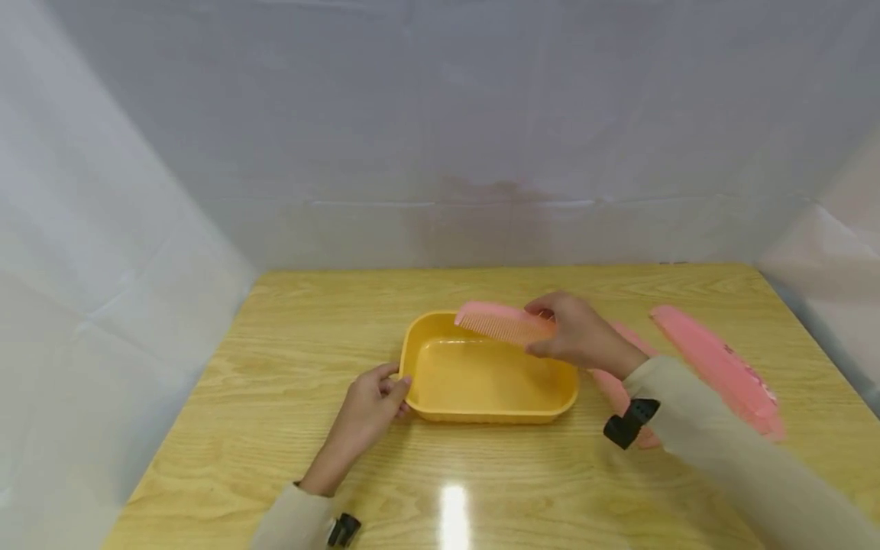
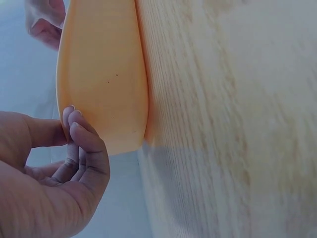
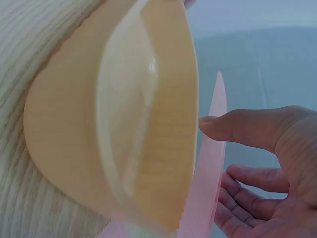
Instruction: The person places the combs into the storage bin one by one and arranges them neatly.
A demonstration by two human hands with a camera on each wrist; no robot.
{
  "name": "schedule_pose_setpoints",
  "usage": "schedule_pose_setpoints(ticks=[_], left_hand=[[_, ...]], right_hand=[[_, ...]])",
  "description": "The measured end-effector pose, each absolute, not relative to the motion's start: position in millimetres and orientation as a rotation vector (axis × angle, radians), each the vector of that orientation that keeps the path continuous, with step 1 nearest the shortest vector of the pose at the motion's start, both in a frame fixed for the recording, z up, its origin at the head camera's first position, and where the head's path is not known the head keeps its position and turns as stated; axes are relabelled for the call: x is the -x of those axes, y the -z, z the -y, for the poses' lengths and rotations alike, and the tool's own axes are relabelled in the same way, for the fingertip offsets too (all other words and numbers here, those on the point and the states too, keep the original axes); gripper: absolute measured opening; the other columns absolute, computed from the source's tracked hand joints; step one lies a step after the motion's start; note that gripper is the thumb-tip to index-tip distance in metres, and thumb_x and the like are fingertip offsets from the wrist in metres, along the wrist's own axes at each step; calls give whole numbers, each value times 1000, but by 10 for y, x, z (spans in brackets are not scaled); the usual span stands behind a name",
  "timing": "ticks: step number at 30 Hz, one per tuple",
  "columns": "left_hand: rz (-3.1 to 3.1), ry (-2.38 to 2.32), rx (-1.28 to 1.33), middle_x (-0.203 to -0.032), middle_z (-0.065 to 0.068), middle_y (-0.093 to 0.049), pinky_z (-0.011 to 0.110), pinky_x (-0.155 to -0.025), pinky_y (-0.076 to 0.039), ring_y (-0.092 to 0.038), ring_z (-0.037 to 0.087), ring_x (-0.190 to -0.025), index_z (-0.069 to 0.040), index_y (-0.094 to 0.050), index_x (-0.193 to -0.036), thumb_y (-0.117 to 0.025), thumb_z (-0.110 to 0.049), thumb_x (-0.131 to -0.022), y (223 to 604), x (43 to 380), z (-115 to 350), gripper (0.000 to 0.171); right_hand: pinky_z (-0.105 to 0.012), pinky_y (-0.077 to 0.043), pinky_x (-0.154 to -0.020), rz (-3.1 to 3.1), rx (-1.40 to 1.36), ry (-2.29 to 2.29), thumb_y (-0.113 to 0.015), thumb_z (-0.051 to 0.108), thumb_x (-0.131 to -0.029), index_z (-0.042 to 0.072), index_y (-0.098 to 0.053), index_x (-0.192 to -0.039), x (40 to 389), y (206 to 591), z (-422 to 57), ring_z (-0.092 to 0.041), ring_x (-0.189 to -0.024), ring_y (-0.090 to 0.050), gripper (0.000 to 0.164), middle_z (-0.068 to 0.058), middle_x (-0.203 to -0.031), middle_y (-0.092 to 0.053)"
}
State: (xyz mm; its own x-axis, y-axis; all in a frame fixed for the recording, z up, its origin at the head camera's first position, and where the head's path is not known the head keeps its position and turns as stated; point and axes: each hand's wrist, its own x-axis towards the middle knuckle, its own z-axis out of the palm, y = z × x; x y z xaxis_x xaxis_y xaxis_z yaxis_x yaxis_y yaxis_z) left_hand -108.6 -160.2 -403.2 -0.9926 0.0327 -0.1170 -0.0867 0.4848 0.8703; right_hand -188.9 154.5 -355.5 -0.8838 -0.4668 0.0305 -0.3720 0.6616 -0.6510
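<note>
A yellow plastic tub [image 1: 481, 417] stands on the wooden table. At its left end my left hand [image 1: 364, 409] pinches the rim between thumb and fingers, which the left wrist view shows against the tub's side wall [image 2: 101, 69]. My right hand [image 1: 580, 332] holds a pink comb [image 1: 495, 321] by one end, over the tub's back right part. The comb's teeth point down toward the tub's inside. In the right wrist view the thumb of the right hand [image 3: 277, 158] lies on one face of the comb [image 3: 208, 158], the fingers behind it.
To the right of the tub lie more pink combs: one [image 1: 608, 386] partly hidden beneath the right forearm, and a printed pink one [image 1: 715, 359] farther right, with more pink at its lower end. White sheeting [image 1: 440, 137] hangs behind the table [image 1: 309, 321] and at its sides.
</note>
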Motion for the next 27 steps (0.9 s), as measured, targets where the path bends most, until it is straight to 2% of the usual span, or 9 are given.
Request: schedule_pose_setpoints(ticks=[12, 22, 27], left_hand=[[-2615, -1513, 49, -79, 6, -67, 35, -63, -58, -67, 24, -72, 12, -50, -141, -58, -11, -103, 4022, 1091, 1588, 45], [-2618, -1508, 38, -80, 7, -67, 36, -65, -58, -68, 25, -73, 13, -48, -142, -58, -12, -104, 4019, 1072, 1606, 46], [-2618, -1512, 39, -80, 7, -67, 35, -64, -58, -67, 25, -73, 12, -48, -142, -57, -11, -103, 4021, 1073, 1609, 46]], right_hand=[[-52, -49, -99, -2709, 780, 912, -84, 9, -82, -10, -61, -129, 1915, 3683, -1245, -39, -116, -58, 56, -25, -126, -60], [-49, -48, -101, -2676, 826, 821, -83, 11, -84, -7, -61, -130, 1922, 3833, -1088, -36, -118, -58, 54, -20, -128, -62], [-48, -48, -101, -2650, 868, 813, -83, 9, -83, -9, -61, -129, 1918, 3914, -1023, -36, -117, -58, 53, -22, -127, -62]])
